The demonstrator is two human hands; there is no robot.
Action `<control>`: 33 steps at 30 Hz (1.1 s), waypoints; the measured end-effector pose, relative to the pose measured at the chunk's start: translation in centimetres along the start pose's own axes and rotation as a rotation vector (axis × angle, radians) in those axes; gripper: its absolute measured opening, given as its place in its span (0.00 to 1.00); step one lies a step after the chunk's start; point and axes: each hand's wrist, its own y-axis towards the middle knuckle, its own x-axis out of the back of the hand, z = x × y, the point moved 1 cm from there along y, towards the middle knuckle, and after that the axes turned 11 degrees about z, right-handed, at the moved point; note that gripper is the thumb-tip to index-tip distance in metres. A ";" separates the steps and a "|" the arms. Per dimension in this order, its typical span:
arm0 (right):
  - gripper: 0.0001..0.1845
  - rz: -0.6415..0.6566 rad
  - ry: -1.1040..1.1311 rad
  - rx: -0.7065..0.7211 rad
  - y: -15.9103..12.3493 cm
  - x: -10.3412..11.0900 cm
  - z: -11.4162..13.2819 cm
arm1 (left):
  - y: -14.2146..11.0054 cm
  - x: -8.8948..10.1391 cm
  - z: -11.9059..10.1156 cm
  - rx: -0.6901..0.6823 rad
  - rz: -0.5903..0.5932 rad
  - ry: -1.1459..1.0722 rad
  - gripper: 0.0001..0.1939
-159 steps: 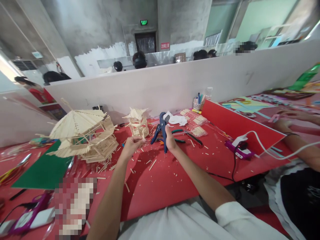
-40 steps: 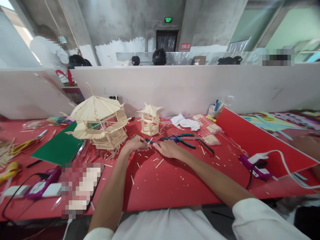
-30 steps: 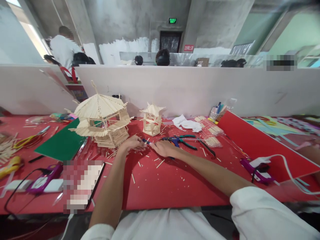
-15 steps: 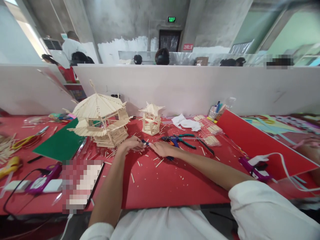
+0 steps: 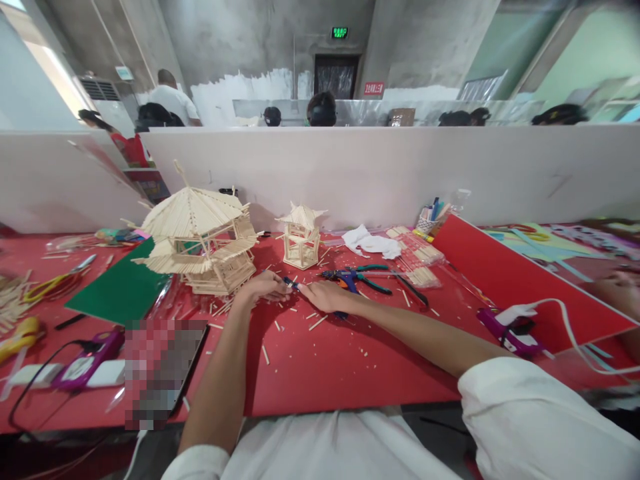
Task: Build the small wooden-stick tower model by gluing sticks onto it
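Short stick offcuts [image 5: 317,323] lie on the red table [image 5: 320,380] nearest me. Just beyond, my right hand [image 5: 323,295] is wrapped around the blue cutter [image 5: 291,283], holding it low, probably to steady its head near my left fingertips. My left hand [image 5: 266,287] is drawn narrow beside that head; I cannot tell whether it pinches a stick. The green-handled pliers [image 5: 376,286] lie beside my right hand, seemingly for easy reach. Farther back, the small stick pavilion [image 5: 301,245] and larger stick pavilion [image 5: 196,217] stand upright, perhaps there to leave my hands room.
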 end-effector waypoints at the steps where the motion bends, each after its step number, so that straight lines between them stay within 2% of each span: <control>1: 0.39 -0.006 0.005 -0.008 -0.1 0.0 0.0 | -0.1 0.0 -0.1 -0.007 -0.002 -0.002 0.20; 6: 0.42 -0.008 0.034 -0.061 -0.2 0.1 0.2 | -0.3 -0.3 -0.4 0.004 -0.025 0.018 0.17; 20: 0.38 0.027 0.091 -0.103 -0.8 0.3 0.6 | -0.3 -0.6 -0.4 0.003 0.013 -0.029 0.15; 27: 0.28 0.066 -0.020 -0.090 -0.8 0.7 0.3 | -1.1 -0.1 -0.6 -0.002 -0.012 0.036 0.18; 33: 0.36 0.003 0.035 -0.201 -2.6 1.6 1.1 | -1.4 -0.1 -0.3 -0.063 -0.003 0.082 0.18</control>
